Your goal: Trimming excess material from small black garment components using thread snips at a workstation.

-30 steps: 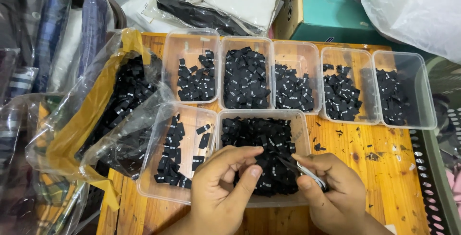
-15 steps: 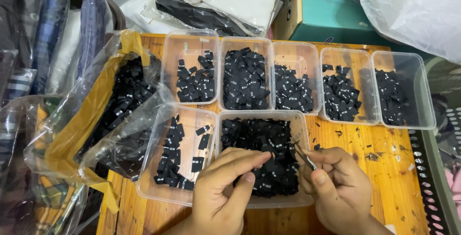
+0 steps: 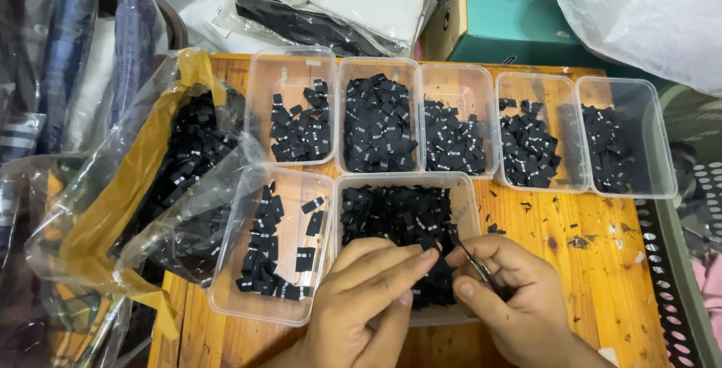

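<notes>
Two hands meet over the full tub (image 3: 406, 218), the front tray packed with small black labels, and that tub is the landmark here. Vs half a sec ago both hands sit a bit lower and closer together, fingertips now almost touching; a full sec ago they were more spread over the pile w/ a pale strip showing at the right hand, which I can't see now. My read: a pick from the pile has turned into close work on one label, not another grab. Going left to right: far left of the tub, a clear plastic bag (image 3: 150, 187) w/ yellow tape, stuffed w/ more black labels. Just left of the tub, touching it, a sparser tray (image 3: 274, 244) w/ scattered labels. Left hand (image 3: 368, 300) comes up from the bottom edge over the tub's near rim, wrist low, fingers long and pointing right, thumb tucked under; pinch looks narrow, closed on a small black label (image 3: 430, 251) at the tips, tho it's tiny and hard to be sure. Right hand (image 3: 519, 300) sits at the tub's right corner, curled, thumb and forefinger shut on thin metal tweezers (image 3: 474, 263) aimed left at that label. Behind the tub, a row of five trays (image 3: 459, 124) holding sorted labels. Right of the tub, bare orange wood table (image 3: 594, 263) w/ black scraps.
</notes>
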